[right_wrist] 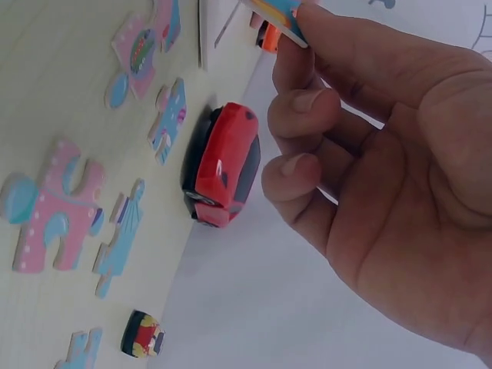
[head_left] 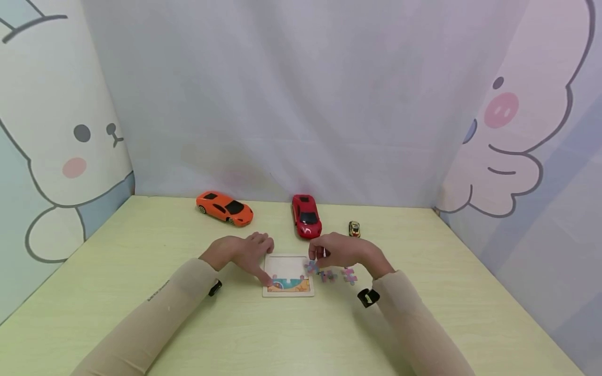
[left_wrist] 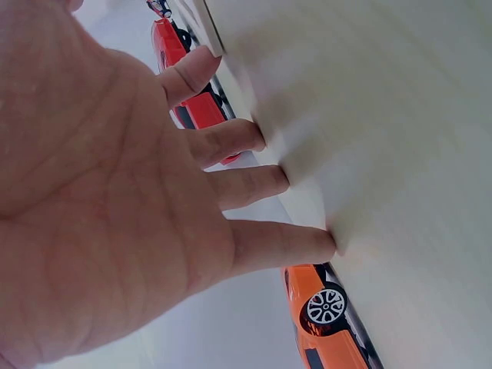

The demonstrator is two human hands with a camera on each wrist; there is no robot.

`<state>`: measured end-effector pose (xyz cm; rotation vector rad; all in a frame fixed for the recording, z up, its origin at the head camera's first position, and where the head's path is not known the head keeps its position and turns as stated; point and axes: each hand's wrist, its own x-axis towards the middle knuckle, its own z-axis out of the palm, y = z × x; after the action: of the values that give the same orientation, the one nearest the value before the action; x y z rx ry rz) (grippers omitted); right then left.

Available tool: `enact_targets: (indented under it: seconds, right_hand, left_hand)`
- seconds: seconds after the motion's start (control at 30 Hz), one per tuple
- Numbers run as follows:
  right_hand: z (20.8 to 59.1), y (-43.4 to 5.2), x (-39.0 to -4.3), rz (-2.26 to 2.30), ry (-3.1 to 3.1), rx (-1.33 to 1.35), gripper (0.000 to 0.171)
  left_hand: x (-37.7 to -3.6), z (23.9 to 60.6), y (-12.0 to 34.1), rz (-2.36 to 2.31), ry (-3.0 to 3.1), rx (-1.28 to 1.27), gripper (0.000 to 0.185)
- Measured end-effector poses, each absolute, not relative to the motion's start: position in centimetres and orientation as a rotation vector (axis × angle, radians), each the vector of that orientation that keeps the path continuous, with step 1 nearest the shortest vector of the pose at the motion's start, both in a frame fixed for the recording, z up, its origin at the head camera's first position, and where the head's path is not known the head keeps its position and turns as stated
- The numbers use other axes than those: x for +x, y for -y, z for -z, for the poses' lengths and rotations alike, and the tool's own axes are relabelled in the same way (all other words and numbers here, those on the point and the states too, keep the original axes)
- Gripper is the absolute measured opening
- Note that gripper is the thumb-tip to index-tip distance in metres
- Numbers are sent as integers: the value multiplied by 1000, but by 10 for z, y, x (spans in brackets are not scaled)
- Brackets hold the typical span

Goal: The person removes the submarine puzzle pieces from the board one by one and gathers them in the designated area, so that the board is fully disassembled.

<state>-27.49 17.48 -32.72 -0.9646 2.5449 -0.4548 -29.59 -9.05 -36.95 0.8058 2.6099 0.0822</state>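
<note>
A shallow puzzle tray (head_left: 288, 265) lies on the table, its near strip filled with teal and orange picture pieces. My left hand (head_left: 246, 254) spreads at its left side, thumb at the tray's lower left and fingertips resting on the table in the left wrist view. Over the tray's right edge, my right hand (head_left: 342, 249) pinches a blue jigsaw piece (head_left: 311, 267) between thumb and forefinger; in the right wrist view this piece (right_wrist: 280, 17) shows a blue and yellow face. Several loose jigsaw pieces lie right of the tray, including a pink one (head_left: 349, 275) and a light blue one (right_wrist: 123, 240).
Behind the hands stand an orange toy car (head_left: 221, 209), a red toy car (head_left: 307, 218) and a tiny yellow car (head_left: 354, 228). A pale curtain (head_left: 282, 104) closes off the table's far edge, with cartoon-printed panels at both sides.
</note>
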Motion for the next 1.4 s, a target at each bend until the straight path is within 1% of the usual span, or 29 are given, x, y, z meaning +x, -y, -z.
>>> enact_targets:
  seconds: [0.13, 0.27, 0.5, 0.73, 1.1, 1.27, 1.4]
  right_hand:
    - [324, -186, -280, 439, -2547, -963, 6]
    - [321, -199, -283, 446, -2534, -941, 8]
    - [317, -223, -289, 412, -2486, -907, 9]
    - [316, -239, -294, 440, -2441, -795, 5]
    - [317, -259, -296, 496, -2381, -664, 12]
    - [318, -267, -297, 491, -2366, -605, 9]
    - [320, -273, -298, 497, -2363, -545, 8]
  left_hand:
    - [-301, 375, 91, -69, -2619, 808, 66]
    - [-302, 376, 92, -94, -2618, 819, 67]
    - [-294, 366, 92, -95, -2606, 824, 68]
    - [-292, 363, 92, -121, -2597, 820, 67]
    - [-305, 377, 93, -96, -2619, 803, 67]
    - [-308, 381, 94, -101, -2618, 807, 68]
    - [-304, 376, 94, -112, -2612, 809, 67]
